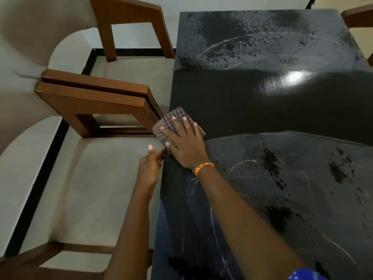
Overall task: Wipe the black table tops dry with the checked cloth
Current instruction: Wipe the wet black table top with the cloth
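A folded checked cloth lies at the left edge of the black table tops, partly hanging over that edge. My right hand presses flat on the cloth with its fingers spread. My left hand is at the table's left edge just below the cloth; its fingertips touch the edge by the cloth's corner, and whether they pinch the cloth is unclear. Water droplets and wipe streaks cover the far part and the near right part of the tops. A dark band across the middle looks dry.
Two brown wooden armchairs with beige cushions stand close along the table's left side, the nearer armrest almost touching the edge by the cloth. Another wooden chair arm shows at the far right corner. A seam runs between the two tops.
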{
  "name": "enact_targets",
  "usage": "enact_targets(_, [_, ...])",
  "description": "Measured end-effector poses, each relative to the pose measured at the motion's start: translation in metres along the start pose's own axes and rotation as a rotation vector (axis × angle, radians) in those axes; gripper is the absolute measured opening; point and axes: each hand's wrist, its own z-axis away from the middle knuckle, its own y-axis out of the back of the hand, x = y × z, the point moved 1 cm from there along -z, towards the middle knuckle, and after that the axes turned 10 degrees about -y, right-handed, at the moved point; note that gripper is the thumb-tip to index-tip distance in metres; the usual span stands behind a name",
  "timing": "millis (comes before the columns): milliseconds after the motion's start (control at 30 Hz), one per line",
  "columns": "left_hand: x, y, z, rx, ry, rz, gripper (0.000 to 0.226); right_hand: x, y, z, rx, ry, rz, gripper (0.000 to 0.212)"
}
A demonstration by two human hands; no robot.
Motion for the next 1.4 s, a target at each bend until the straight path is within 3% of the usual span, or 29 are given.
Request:
enact_targets(333, [-0.004,-0.015,0.003,0.027,0.029,-0.068,0.058,0.208,0.061,0.055,0.152,-0.565,0.038,0.051])
enact_targets(500, [-0.007,-0.013,0.0,0.018,0.064,-0.061,0.06,0.2,0.059,0.065,0.18,-0.758,-0.019,0.054])
enact_targets(633, [-0.009,-0.018,0.004,0.007,0.048,-0.064,0.062,0.127,0.037,0.05,0.144,-0.62,0.036,0.055])
enact_targets(800, [-0.005,-0.031,0.015,0.04,0.015,0.013,0.061,0.009,0.001,0.043,0.005,-0.229,-0.021,0.056])
enact_targets(900, [-0.001,-0.037,0.018,0.066,-0.052,0.011,0.056,-0.004,-0.003,0.045,-0.06,-0.075,-0.029,0.054])
enact_targets(1067, [0.0,-0.074,0.037,-0.028,-0.307,-0.639,0.066,0.06,0.018,0.057,-0.006,-0.08,-0.008,0.052])
enact_targets(1233, [0.005,-0.131,0.059,-0.215,-0.517,-0.839,0.068,0.18,0.053,0.084,0.093,-0.358,-0.004,0.052])
enact_targets(1400, [0.009,-0.16,0.068,-0.284,-0.468,-0.998,0.07,0.299,0.088,0.128,0.188,-0.684,0.004,0.051])
